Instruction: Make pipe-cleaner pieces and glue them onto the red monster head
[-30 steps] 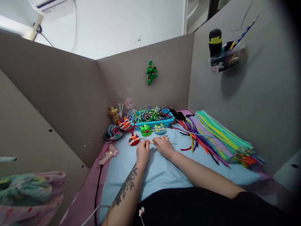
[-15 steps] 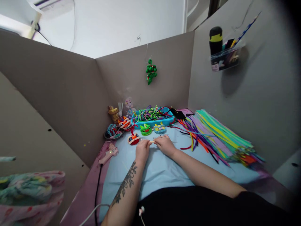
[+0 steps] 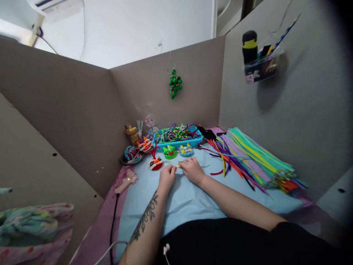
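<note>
Over the middle of the blue sheet (image 3: 190, 204), both hands meet at a short cream pipe cleaner (image 3: 178, 166), mostly hidden by the fingers. My left hand (image 3: 167, 177) pinches its left end between thumb and forefinger. From the right, my right hand (image 3: 192, 171) grips the other end with curled fingers. A thin dark strand shows beside the right fingers. Just beyond lie a red-and-cream animal head (image 3: 156, 163) made of pipe cleaners, a green one (image 3: 170, 152) and a blue-and-yellow one (image 3: 186, 150).
Behind the heads stands a blue tray (image 3: 179, 143) of tangled pipe cleaners. Bundled pipe cleaners (image 3: 253, 158) lie at right. A pink glue gun (image 3: 127, 182) with a cord and a round dish (image 3: 134, 161) are at left. Grey panels (image 3: 165, 99) enclose the table.
The hands have drawn slightly closer together, and less of the cream pipe cleaner shows between them. The whole view has shifted a little.
</note>
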Available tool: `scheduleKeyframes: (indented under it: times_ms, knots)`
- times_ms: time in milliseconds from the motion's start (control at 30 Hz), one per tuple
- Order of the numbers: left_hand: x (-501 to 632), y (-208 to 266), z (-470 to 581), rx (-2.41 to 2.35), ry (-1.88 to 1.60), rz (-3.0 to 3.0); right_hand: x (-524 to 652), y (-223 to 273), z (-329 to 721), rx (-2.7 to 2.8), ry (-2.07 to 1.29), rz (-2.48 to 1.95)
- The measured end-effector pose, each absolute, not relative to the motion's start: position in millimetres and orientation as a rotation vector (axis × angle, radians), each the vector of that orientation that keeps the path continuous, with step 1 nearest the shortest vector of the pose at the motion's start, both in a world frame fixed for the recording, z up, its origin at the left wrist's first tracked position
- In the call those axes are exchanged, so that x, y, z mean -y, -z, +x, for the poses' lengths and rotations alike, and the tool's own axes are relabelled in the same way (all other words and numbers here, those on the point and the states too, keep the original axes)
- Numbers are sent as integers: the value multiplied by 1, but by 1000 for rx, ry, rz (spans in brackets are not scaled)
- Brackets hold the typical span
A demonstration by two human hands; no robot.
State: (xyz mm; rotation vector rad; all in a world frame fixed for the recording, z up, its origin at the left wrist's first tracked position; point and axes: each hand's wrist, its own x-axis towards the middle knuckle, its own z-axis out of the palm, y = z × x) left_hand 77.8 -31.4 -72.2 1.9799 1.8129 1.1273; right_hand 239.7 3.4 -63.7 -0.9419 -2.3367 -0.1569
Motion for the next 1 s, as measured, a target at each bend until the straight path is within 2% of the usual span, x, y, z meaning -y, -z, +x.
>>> scheduleKeyframes:
  times_ms: [167,433,700,1000]
  knots:
    - [40,65,80,-1728,-1258,2133,-4,64,239,2363,124,-962]
    - [47,56,87,-1779,-1229,2201,-1,63,236,2424,118,-922]
    - [35,67,89,-1809,-1264,1930,9,58,233,2391,141,-924]
    - [33,63,76,-1590,-1599,1504,-1,61,235,2255,43,-1018]
